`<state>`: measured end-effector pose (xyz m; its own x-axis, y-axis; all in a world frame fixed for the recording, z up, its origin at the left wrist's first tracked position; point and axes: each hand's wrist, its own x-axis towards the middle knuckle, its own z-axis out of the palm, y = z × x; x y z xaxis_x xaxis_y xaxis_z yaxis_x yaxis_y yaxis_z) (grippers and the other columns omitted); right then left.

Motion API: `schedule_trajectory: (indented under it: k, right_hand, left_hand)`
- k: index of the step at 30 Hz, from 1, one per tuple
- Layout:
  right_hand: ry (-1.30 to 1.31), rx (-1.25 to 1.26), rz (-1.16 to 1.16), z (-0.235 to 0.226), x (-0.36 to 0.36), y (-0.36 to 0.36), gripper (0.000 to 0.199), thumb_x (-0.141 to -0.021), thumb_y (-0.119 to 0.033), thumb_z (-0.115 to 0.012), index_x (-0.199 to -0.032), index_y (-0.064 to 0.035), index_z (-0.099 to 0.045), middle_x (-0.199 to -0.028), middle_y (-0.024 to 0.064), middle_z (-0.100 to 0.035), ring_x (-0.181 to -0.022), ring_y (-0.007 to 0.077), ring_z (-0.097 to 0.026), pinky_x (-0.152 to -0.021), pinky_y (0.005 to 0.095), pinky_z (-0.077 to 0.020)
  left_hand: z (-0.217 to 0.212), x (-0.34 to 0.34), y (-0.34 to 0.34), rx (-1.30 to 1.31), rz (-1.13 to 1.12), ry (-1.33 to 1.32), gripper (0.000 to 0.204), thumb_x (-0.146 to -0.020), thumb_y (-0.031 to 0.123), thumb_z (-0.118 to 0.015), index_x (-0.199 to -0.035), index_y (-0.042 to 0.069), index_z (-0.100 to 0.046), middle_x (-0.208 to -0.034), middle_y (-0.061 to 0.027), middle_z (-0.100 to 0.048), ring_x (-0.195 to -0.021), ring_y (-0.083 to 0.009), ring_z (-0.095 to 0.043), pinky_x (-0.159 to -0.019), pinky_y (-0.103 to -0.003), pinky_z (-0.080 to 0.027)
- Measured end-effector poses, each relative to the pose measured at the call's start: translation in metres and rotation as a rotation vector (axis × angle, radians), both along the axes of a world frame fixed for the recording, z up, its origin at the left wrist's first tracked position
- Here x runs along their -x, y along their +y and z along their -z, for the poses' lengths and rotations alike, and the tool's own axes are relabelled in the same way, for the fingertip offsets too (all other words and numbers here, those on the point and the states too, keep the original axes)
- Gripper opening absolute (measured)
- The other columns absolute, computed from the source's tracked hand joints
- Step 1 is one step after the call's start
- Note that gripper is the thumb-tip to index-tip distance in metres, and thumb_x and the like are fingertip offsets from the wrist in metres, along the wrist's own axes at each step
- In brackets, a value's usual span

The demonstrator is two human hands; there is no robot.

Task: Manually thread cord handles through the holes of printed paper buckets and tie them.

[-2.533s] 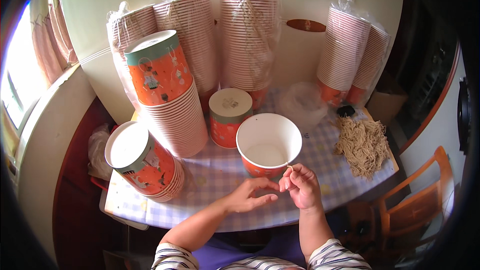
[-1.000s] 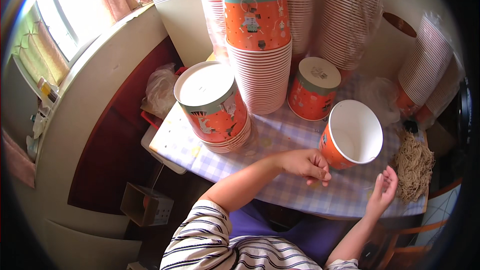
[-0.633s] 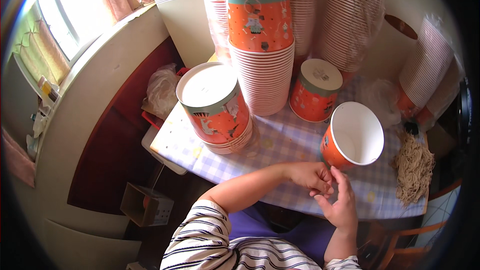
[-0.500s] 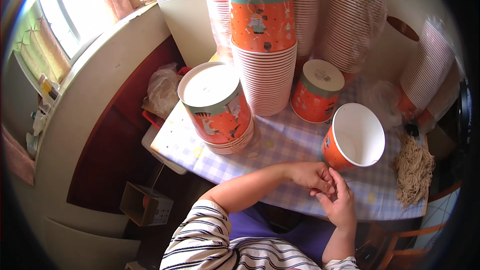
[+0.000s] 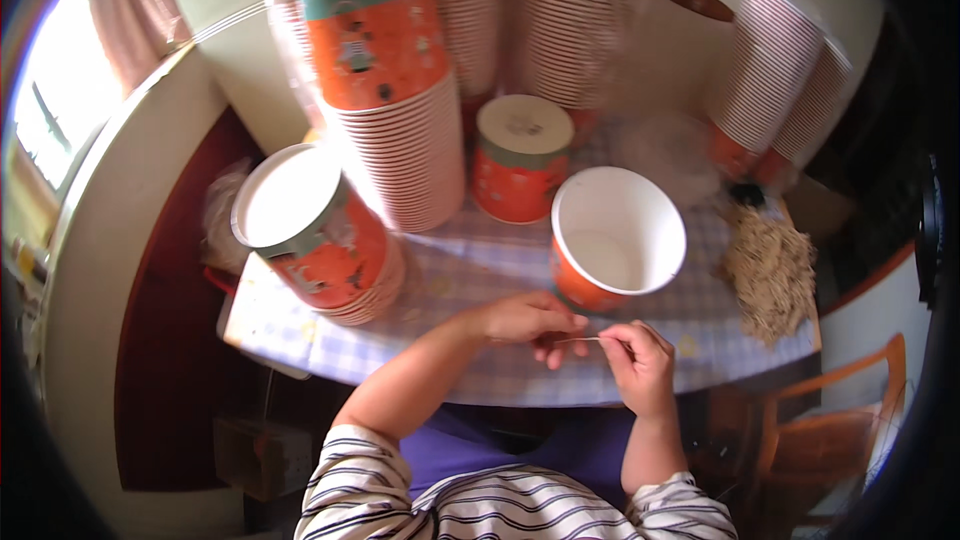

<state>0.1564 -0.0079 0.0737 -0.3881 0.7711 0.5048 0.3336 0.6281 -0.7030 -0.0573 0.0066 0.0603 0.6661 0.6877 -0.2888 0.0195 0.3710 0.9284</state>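
My left hand (image 5: 528, 322) and my right hand (image 5: 640, 364) meet over the near edge of the checked table (image 5: 470, 260). Between their fingertips they pinch a thin pale straw-like strand (image 5: 580, 339), held level. Just beyond the hands stands an open orange paper cup (image 5: 612, 236) with a white inside, which holds nothing I can see. A heap of the same pale strands (image 5: 772, 270) lies at the right of the table, past my right hand.
A lidded orange cup (image 5: 520, 158) stands behind the open one. Tall stacks of orange cups (image 5: 390, 90) and a tilted stack (image 5: 315, 230) fill the left. Wrapped sleeves of striped cups (image 5: 780, 80) line the back wall. A wooden chair (image 5: 830, 420) is at lower right.
My right hand came in from the right side of the table and joined my left hand. Both now pinch the strand. The view has swung back toward the table's middle.
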Motion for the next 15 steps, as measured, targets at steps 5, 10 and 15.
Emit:
schedule_trajectory:
  k: [5, 10, 15]
  right_hand:
    - [0.028, 0.000, 0.043, 0.005, -0.006, 0.002, 0.007, -0.081, -0.002, -0.067, -0.086, -0.0025, -0.062, -0.069, 0.0084, -0.058, -0.056, 0.0196, -0.055, -0.052, 0.0291, -0.0437]
    - [0.055, 0.019, 0.070, 0.010, -0.011, 0.004, 0.006, -0.082, -0.002, -0.066, -0.086, -0.0023, -0.062, -0.069, 0.0083, -0.058, -0.056, 0.0195, -0.055, -0.052, 0.0290, -0.0438]
    - [0.012, 0.064, 0.065, 0.011, -0.014, 0.003, 0.007, -0.081, -0.001, -0.066, -0.087, -0.0018, -0.062, -0.073, 0.0098, -0.060, -0.062, 0.0218, -0.058, -0.056, 0.0295, -0.0465]
  left_hand:
    - [0.003, -0.001, 0.006, 0.043, 0.065, -0.025, 0.044, -0.096, 0.040, -0.047, -0.094, 0.001, -0.067, -0.066, -0.0052, -0.065, -0.056, -0.0082, -0.055, -0.055, -0.021, -0.043]
    - [0.005, 0.001, 0.005, 0.044, 0.056, -0.082, 0.030, -0.094, 0.027, -0.053, -0.094, 0.001, -0.067, -0.069, -0.0045, -0.065, -0.058, -0.0078, -0.056, -0.057, -0.021, -0.044]
    - [0.006, 0.003, 0.005, -0.019, 0.056, -0.046, 0.021, -0.092, 0.019, -0.056, -0.094, 0.001, -0.067, -0.071, -0.0030, -0.065, -0.060, -0.0066, -0.057, -0.057, -0.021, -0.044]
